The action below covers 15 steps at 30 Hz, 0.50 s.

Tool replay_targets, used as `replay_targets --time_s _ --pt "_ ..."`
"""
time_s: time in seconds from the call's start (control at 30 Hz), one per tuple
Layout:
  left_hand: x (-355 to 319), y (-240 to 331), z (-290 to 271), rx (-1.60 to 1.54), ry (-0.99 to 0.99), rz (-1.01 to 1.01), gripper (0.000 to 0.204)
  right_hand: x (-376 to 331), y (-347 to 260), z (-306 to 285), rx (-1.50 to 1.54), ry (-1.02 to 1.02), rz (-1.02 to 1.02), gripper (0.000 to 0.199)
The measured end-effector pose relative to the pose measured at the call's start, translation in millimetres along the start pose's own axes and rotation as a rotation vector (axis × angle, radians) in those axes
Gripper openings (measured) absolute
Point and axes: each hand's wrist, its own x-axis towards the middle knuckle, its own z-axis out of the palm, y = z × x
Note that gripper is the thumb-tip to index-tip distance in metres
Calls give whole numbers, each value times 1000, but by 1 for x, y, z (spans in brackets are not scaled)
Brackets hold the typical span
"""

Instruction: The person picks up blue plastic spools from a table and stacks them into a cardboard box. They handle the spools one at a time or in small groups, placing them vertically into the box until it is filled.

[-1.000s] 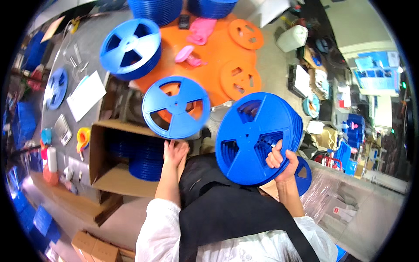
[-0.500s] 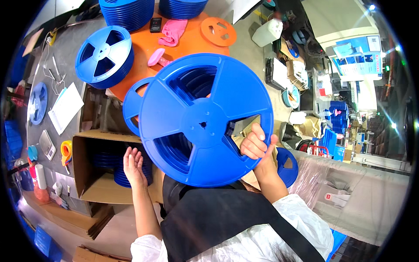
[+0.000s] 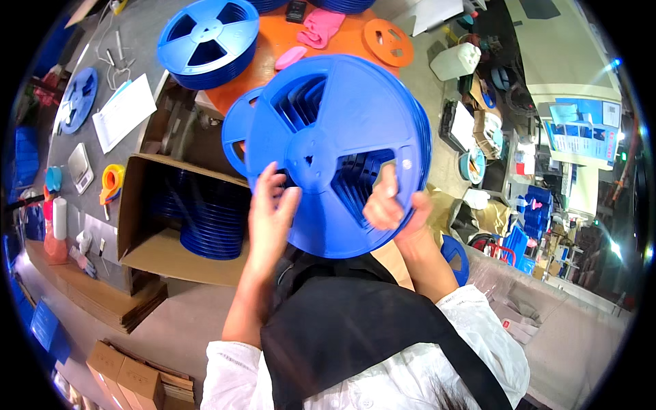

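Observation:
A big stack of blue plastic reels is held up close in front of me, its flat face toward the camera. My right hand grips it at the lower right, thumb on the face and fingers through a cut-out. My left hand lies flat against its lower left edge with the fingers spread. Behind the stack, another blue reel peeks out at the left.
An open cardboard box with several blue reels stands at my left. A blue reel stack, orange discs and pink gloves lie on the orange-topped table. Tape, papers and tools sit on the grey bench at left. Flat cardboard lies on the floor.
The reel stack has come closer and slightly higher in view. My left hand rose from near the box to rest on the stack's lower left edge.

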Motion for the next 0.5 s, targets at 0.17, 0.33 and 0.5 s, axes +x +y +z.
replay_targets --time_s 0.17,0.33,0.5 --pt "6 -24 9 -451 -154 -204 81 13 34 41 -510 282 210 49" --pt "-8 -40 -46 -933 -305 -93 68 -9 6 24 -439 501 170 42" --pt "-18 -33 -50 -1370 -507 -19 71 -29 11 -11 -326 709 28 32"
